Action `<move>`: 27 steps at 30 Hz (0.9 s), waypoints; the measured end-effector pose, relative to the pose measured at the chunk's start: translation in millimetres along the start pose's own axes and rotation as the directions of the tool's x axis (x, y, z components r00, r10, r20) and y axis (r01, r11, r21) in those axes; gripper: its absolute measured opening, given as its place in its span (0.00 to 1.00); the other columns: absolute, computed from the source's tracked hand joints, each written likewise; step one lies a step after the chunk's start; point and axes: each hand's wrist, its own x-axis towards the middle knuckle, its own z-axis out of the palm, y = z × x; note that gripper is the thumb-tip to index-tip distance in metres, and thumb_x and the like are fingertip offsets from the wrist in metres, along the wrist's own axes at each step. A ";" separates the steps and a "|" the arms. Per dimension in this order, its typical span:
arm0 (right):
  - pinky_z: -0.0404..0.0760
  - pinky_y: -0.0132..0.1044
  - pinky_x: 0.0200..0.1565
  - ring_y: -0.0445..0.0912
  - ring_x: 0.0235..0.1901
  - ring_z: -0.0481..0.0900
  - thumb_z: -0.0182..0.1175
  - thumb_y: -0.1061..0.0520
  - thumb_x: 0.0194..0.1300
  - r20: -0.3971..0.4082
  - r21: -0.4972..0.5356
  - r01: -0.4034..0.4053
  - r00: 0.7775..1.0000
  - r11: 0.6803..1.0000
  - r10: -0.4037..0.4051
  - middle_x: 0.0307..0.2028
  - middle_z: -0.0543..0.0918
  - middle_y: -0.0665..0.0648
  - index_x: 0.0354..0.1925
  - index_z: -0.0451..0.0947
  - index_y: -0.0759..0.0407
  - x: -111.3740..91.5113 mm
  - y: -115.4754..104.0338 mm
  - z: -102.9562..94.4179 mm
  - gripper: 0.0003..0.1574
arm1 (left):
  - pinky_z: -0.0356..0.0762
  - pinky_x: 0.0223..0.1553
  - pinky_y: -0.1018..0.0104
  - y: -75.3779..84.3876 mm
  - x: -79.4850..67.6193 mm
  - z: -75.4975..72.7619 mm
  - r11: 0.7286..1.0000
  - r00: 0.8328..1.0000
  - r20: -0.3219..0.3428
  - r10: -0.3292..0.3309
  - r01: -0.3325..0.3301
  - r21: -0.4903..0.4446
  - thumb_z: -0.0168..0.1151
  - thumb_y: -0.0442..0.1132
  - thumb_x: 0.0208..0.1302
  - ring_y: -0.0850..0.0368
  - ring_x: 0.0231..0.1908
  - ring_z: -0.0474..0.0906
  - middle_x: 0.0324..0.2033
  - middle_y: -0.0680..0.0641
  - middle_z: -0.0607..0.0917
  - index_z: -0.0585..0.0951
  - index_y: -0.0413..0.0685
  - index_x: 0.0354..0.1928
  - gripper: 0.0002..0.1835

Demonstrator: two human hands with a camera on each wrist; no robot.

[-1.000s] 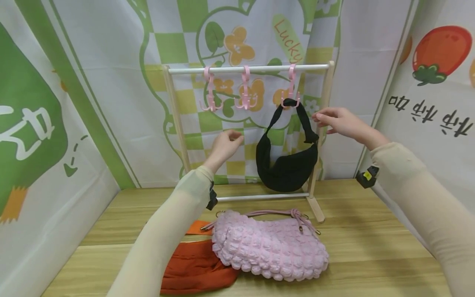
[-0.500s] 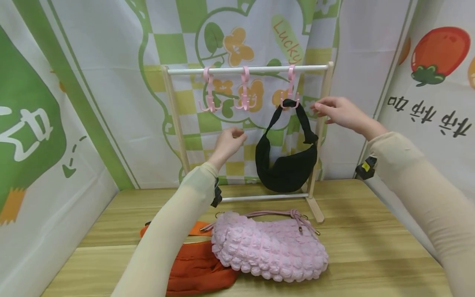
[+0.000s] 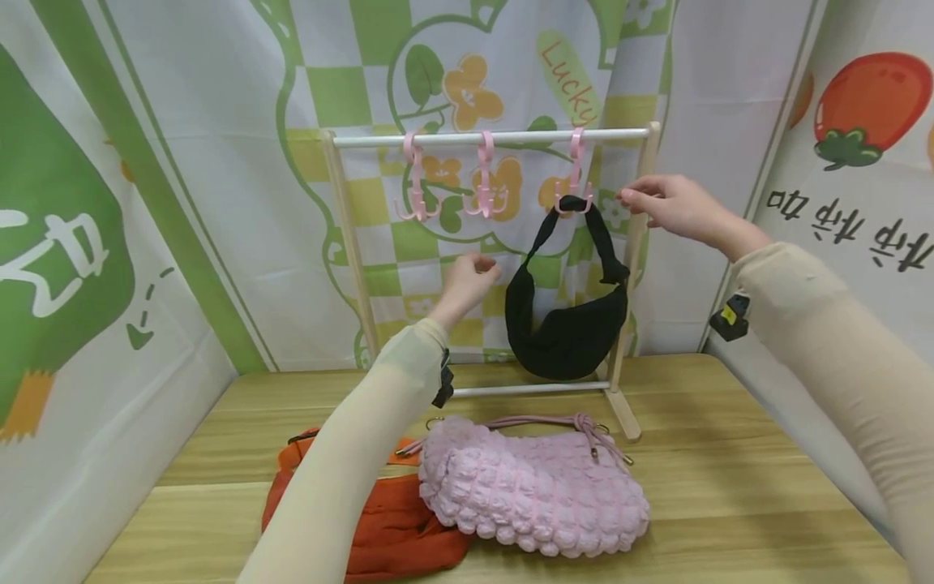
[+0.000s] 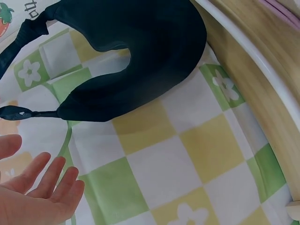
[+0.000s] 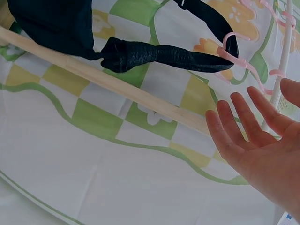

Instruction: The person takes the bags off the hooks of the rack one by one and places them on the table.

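Observation:
A black shoulder bag [image 3: 565, 345] hangs by its knotted strap from the rightmost pink hook [image 3: 574, 174] on the rack. My left hand [image 3: 469, 285] is held in the air to the left of the bag, apart from it, its fingers loosely bent and holding nothing. To the right of the strap, near the rack's right post, my right hand [image 3: 679, 207] hovers. Both wrist views show relaxed fingers with nothing in them: the left hand [image 4: 40, 192] below the bag [image 4: 154, 56], the right hand [image 5: 262, 136] beside the hook [image 5: 239, 61].
Two more pink hooks, the left one [image 3: 417, 182] and the middle one [image 3: 485, 178], hang from the white rail [image 3: 525, 138]. On the wooden table [image 3: 730, 487] in front lie a puffy pink bag [image 3: 533, 487] and, partly under it, an orange-red bag [image 3: 409, 519].
My left hand has drifted right and slightly up toward the bag. My right hand has risen a little. The black bag stays hanging on its hook.

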 end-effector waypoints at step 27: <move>0.60 0.64 0.63 0.64 0.64 0.63 0.42 0.43 0.74 -0.097 -0.164 0.135 0.983 0.977 -0.153 0.64 0.67 0.68 0.68 0.59 0.63 14.6 -11.8 -18.9 0.34 | 0.76 0.52 0.59 2.1 2.6 6.4 1.000 1.000 -0.003 0.004 -0.004 0.024 0.56 0.45 0.67 0.50 0.50 0.77 0.50 0.45 0.82 0.78 0.44 0.54 0.18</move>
